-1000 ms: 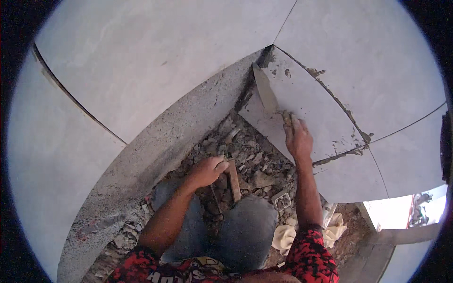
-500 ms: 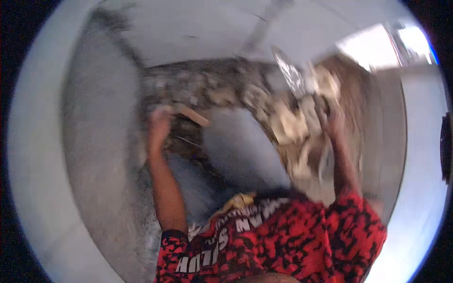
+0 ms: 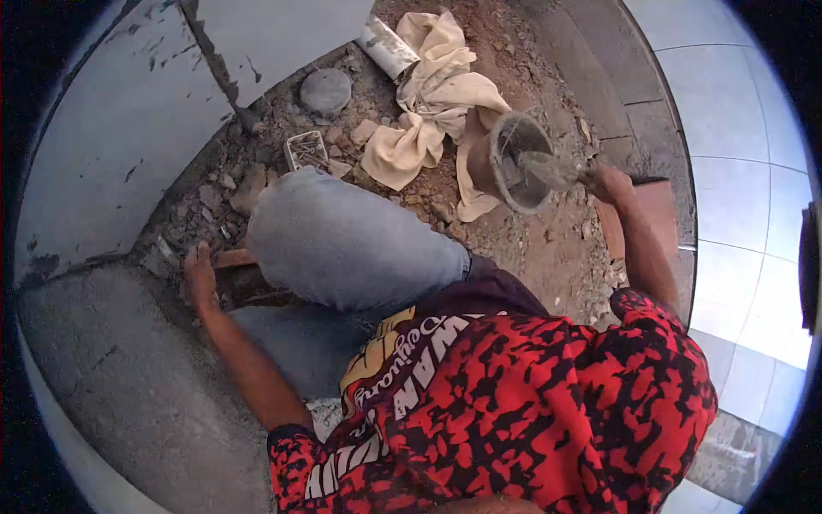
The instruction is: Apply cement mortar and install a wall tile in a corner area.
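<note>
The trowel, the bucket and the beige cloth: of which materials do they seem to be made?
Trowel: probably metal, thin and flat, dulled by grey smears.
Bucket: perhaps plastic or rubber, matte, thick-rimmed; dirt hides which.
Beige cloth: likely woven fabric, matte, lying in soft folds.

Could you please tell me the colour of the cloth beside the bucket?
The cloth is cream to light beige, best seen in the head view.

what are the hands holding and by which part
The right hand holds the trowel by its handle. The left hand is at the brown strip's end; whether it grips cannot be told.
</note>
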Available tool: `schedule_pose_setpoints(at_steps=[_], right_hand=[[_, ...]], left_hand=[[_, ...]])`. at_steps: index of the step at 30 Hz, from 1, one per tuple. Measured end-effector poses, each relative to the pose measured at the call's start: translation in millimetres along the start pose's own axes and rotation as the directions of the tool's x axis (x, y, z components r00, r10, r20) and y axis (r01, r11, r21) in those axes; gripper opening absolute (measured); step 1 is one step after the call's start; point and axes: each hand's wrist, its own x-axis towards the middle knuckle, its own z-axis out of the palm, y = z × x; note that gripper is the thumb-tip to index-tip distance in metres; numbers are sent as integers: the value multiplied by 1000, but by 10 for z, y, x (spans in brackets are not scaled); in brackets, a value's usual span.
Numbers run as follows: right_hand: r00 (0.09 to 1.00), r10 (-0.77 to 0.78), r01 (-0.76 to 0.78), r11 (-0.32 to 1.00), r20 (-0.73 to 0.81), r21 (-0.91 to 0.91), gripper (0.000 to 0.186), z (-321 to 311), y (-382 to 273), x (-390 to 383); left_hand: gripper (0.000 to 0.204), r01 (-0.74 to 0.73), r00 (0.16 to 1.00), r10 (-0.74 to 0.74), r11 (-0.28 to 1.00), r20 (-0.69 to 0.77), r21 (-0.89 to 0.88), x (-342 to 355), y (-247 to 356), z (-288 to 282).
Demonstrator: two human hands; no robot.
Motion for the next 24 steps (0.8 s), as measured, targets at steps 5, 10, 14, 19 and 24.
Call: schedule_pose_setpoints(at_steps=[5,10,14,19,24], right_hand=[[925,-40,92,988,379,-121,31,4,40,633],[900,-63,84,996,432,-31,29,146,-51,1116],[964,-88,41,982,252,187,29,257,-195,1517],[990,-130,130,991,-63,7,25,211,-425,1597],[959,-260,240,957,-116,-166,22,106,-402,1273]], left_hand=[[71,52,998,-48,995,48,-90,21,193,162],[67,150,984,-167,967,-67,-205,-154,288,153],[67,93,995,-93,996,-21,-3,-217,445,79],[68,144,984,-141,990,-107,17,-248,534,107],[71,116,989,-120,992,-87,-50,-146,426,127]])
